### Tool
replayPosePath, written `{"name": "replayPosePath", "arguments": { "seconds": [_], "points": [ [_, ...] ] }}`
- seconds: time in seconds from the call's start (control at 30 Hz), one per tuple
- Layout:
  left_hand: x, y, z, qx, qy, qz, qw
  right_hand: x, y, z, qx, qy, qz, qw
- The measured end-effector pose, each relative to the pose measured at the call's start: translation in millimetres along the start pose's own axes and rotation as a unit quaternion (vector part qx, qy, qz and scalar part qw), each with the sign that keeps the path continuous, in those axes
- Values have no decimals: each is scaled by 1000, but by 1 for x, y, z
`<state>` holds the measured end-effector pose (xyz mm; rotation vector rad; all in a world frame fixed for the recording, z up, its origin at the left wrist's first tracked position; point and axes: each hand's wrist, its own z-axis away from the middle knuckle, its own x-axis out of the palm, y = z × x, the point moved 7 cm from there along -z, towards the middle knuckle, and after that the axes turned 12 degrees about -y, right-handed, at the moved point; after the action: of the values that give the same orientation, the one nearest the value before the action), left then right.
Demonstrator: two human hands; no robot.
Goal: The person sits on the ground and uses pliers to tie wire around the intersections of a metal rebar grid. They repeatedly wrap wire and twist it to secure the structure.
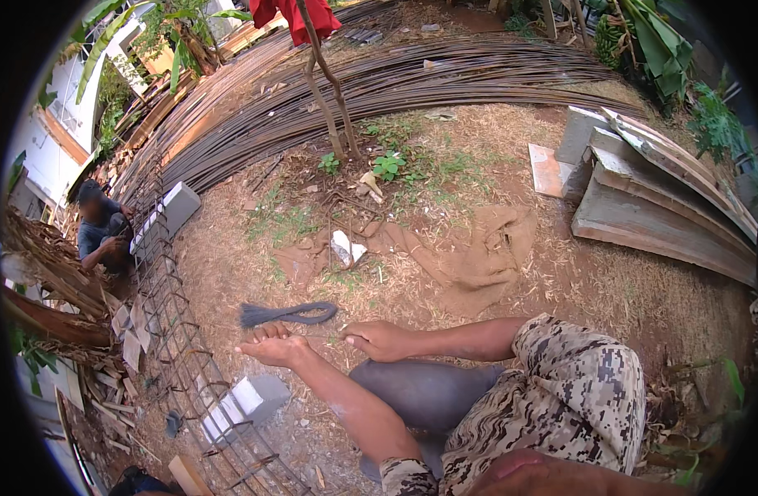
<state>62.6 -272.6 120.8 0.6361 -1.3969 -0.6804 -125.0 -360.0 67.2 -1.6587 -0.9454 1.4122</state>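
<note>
My left hand is turned palm up, its fingers partly curled, beside the rebar cage. What lies in its palm is too small to make out. To its right, my right hand is closed in a fist above my knee. A thin strand of wire seems to run from the fist toward my left hand. Just beyond both hands, a looped bundle of dark tie wire rests on the dry ground. The long rebar cage with its stirrups extends along my left, partly over a pale block.
Another person crouches by the cage's far end, near more pale blocks. Long rebar lies across the back, behind a thin tree. Burlap and a white stone lie ahead. Boards are stacked right.
</note>
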Motion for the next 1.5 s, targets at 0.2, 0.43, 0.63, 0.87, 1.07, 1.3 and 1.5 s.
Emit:
{"name": "replayPosePath", "arguments": {
  "seconds": [0.2, 0.43, 0.63, 0.87, 1.07, 1.3, 1.5],
  "points": [
    [25, 28, 25, -43, -104, -76, 991, -30, -98, 14, -163, -167, 88, 968],
    [43, 73, 80, -110, -260, 151, 947, -74, -108, -6, -82, -129, 250, 956],
    [26, 79, 81, -134, -185, 190, 955, -90, -136, -3, -193, 39, 99, 975],
    [16, 111, 82, -69, -265, 226, 935, -65, -161, 11, -318, -126, 67, 937],
    [29, 137, 111, -98, -398, 296, 863, -96, -146, -32, -142, 34, 222, 964],
    [-3, 227, 81, 140, -335, 330, 872, -29, -202, 25, -285, -365, 218, 859],
    [-12, 180, 84, 34, -317, 403, 858, -88, -189, -17, -249, -119, -44, 960]
  ]
}}
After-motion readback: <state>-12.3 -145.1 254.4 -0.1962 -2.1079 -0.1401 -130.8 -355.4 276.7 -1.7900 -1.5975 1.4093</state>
